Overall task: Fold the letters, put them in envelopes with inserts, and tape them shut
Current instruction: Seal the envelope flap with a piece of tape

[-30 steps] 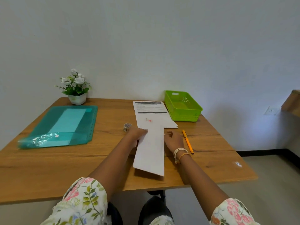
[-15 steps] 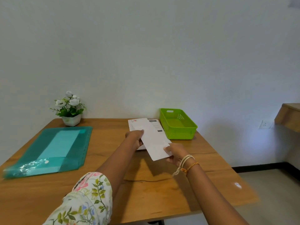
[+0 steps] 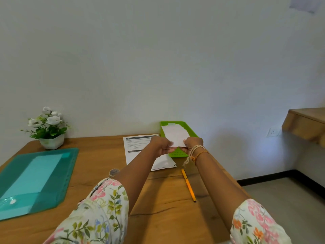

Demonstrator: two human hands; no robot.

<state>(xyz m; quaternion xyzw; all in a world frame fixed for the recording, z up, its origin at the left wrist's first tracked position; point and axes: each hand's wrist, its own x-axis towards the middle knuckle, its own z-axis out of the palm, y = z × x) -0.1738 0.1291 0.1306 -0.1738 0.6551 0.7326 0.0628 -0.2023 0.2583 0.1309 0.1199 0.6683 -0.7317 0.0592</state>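
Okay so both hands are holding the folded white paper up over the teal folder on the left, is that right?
Not quite. In the head view both hands, left hand and right hand, hold the folded white paper over the green basket, not the teal folder.

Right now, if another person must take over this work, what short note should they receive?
Left hand and right hand both pinch the white folded paper, held up over the green basket.
Printed letters lie on the table; tape roll beside the left forearm; orange pen to the right.
Done: this paper looks folded.
Left: the other letters; no taping seen.
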